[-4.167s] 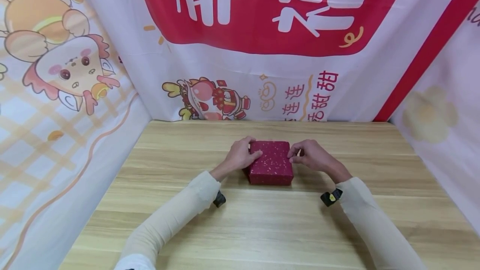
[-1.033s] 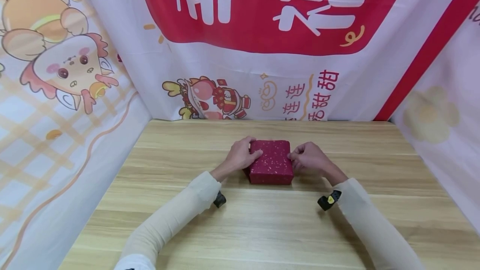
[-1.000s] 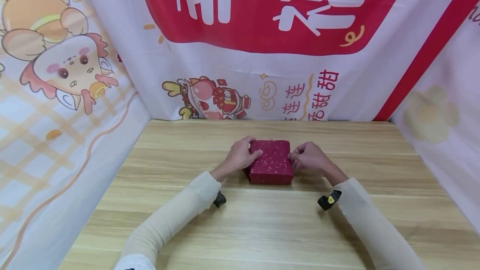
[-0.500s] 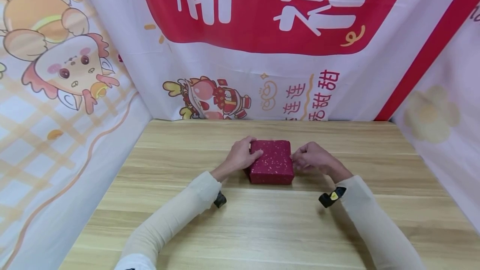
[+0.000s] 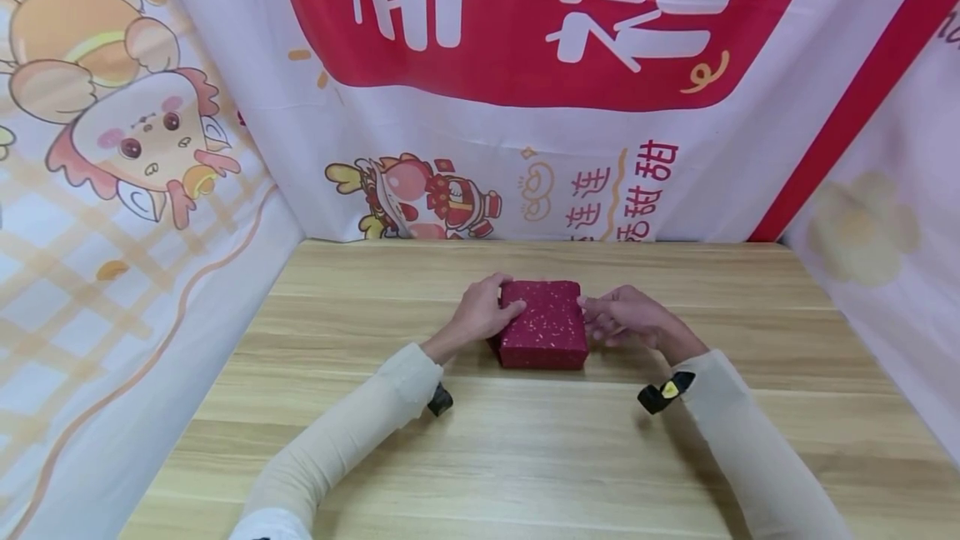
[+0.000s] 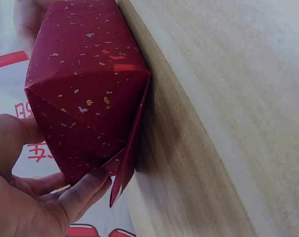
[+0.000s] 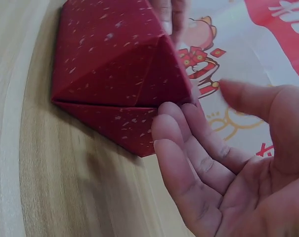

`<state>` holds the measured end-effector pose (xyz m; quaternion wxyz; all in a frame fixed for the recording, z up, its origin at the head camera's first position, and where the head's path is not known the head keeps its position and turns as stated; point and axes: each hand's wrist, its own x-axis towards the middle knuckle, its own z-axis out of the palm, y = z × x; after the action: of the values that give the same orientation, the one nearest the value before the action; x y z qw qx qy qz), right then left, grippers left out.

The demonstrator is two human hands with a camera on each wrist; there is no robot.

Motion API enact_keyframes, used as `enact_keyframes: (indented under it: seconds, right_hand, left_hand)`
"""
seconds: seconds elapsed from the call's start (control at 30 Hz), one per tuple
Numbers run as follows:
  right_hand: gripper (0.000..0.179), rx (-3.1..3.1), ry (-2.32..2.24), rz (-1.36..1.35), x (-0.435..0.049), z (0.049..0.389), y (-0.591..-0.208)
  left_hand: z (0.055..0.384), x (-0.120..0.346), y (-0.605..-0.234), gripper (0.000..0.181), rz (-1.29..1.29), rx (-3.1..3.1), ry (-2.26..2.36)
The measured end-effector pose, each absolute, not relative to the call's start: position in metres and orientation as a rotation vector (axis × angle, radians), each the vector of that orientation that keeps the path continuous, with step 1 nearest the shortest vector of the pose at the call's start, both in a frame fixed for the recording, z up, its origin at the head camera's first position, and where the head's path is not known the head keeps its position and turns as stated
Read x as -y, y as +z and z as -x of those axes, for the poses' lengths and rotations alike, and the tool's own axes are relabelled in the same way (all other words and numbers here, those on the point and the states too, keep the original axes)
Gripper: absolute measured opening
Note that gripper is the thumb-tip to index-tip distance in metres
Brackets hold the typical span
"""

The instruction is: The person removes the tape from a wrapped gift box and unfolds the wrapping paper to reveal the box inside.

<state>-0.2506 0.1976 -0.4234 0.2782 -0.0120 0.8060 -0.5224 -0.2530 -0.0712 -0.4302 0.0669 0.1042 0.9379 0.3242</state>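
A small box wrapped in dark red paper with light flecks (image 5: 543, 323) rests on the table. My left hand (image 5: 480, 308) grips its left end, thumb on top and fingers around the end. In the left wrist view, the paper there is folded into slanted creases, with a loose flap (image 6: 123, 173) sticking out by the fingers. At the right end, my right hand (image 5: 624, 317) touches the paper with its fingertips. The right wrist view shows its fingers (image 7: 174, 143) against the folded end, beside a pointed lower flap (image 7: 122, 123), while the thumb stands apart from the paper.
The wood-grain table (image 5: 525, 457) reaches from the front to a printed cloth backdrop (image 5: 450, 132) behind the box. More printed cloth hangs along the left and right sides. A black camera strap (image 5: 663, 392) is on the right wrist.
My right hand's thumb and fingers, earlier pinched together at the box's right edge, have spread, with the fingertips lower against the folded end. My left hand and the box stay practically still.
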Motion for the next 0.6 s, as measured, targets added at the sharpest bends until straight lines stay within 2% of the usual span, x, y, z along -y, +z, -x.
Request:
enact_keyframes:
  seconds: [0.03, 0.13, 0.37, 0.6]
  right_hand:
    - [0.051, -2.182, -1.395, 0.008, -0.195, 0.25, -0.423]
    - [0.051, -2.277, -1.327, -0.03, -0.189, 0.246, -0.422]
    - [0.023, -2.436, -1.252, -0.042, -0.183, 0.238, -0.414]
    - [0.016, -2.436, -1.3, -0.024, -0.184, 0.236, -0.413]
  left_hand:
    - [0.253, 0.071, -0.431, 0.053, -0.314, -2.827, 0.977]
    - [0.253, 0.072, -0.431, 0.053, -0.312, -2.828, 0.973]
    - [0.253, 0.072, -0.432, 0.053, -0.313, -2.829, 0.977]
    - [0.252, 0.073, -0.431, 0.053, -0.306, -2.833, 0.973]
